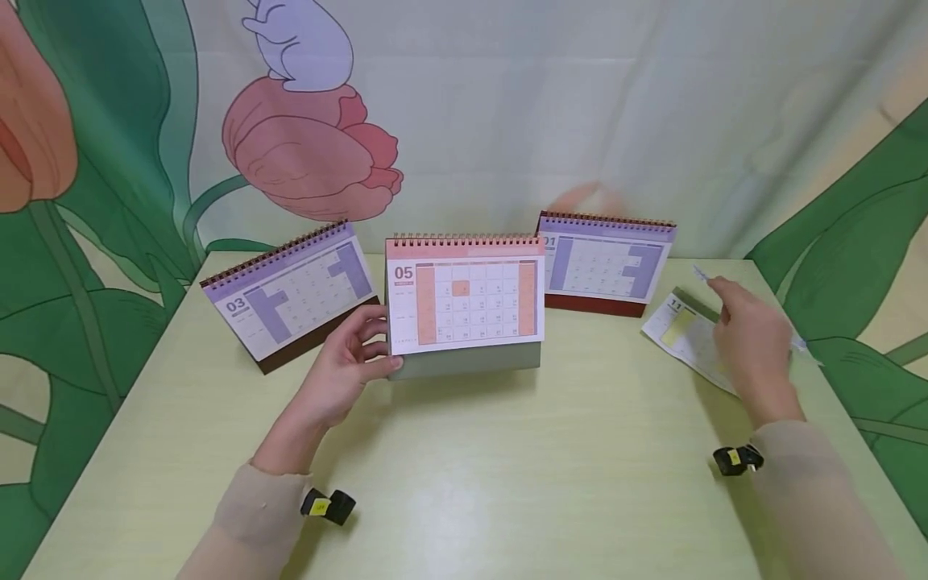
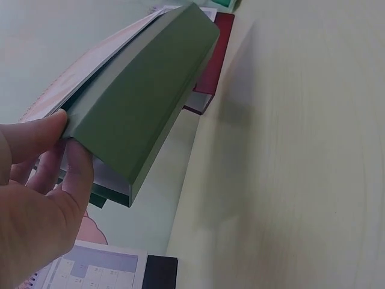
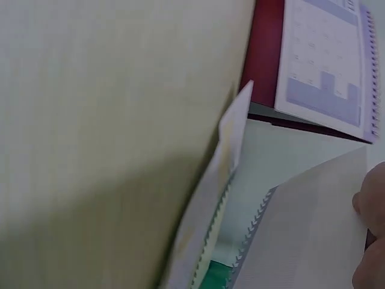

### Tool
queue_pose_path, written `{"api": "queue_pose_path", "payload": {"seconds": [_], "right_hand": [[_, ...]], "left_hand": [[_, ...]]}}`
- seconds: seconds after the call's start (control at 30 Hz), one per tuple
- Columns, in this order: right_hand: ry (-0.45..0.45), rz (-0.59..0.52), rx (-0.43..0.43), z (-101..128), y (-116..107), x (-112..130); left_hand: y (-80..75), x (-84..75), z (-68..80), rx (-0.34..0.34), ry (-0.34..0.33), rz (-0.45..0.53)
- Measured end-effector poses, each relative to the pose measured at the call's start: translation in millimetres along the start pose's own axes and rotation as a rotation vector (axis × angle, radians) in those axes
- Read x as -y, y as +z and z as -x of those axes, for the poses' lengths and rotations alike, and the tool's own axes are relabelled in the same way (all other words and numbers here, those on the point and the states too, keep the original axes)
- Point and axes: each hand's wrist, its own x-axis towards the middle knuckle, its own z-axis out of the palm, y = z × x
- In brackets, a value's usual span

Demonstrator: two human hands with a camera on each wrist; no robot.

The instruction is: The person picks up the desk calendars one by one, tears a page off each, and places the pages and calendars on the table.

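Calendar "05" (image 1: 464,302), orange pages on a green base, stands at tabletop (image 1: 507,467) centre, facing the camera. Left hand (image 1: 348,362) grips its left end at approx 9 o'clock: thumb across the page front, fingers curled behind the base. Left wrist view shows the same calendar (image 2: 144,102) from the end, w/ thumb on the page side and fingers (image 2: 78,174) wrapped under the green base; base looks tipped up off the surface there.

Right hand (image 1: 750,346) is at approx 3 o'clock, over calendar "11" (image 1: 689,334), which lies near-flat by the right tabletop edge w/ a yellow-green patch on its page. Hand is motion-blurred; fingers seem to pinch a page, and right wrist view shows fingertips (image 3: 370,201) on a lifted sheet (image 3: 313,229) w/ spiral holes along its edge.

Calendar "03" (image 1: 290,294), purple, dark-red base, sits at approx 10 o'clock, angled, just beside the left hand. Calendar "01" (image 1: 605,262), purple, red base, stands at approx 1 o'clock, behind "05" and apart from it. Tulip-print backdrop (image 1: 304,145) hangs behind.
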Motion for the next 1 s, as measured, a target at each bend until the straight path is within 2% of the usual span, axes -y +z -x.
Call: {"api": "queue_pose_path", "payload": {"seconds": [0.2,0.57,0.7,1.0], "right_hand": [[-0.065,0.024,0.104,10,11,0],[-0.016,0.008,0.236,15,11,5],[-0.002,0.013,0.307,16,10,3],[-0.030,-0.017,0.425,18,17,-3]], "left_hand": [[-0.3,1.3,0.4,0.000,0.006,0.001],[0.9,-0.3,1.7,0.004,0.011,0.009],[1.0,-0.6,2.0,0.002,0.008,0.010],[0.2,-0.5,2.0,-0.002,0.010,0.012]]}}
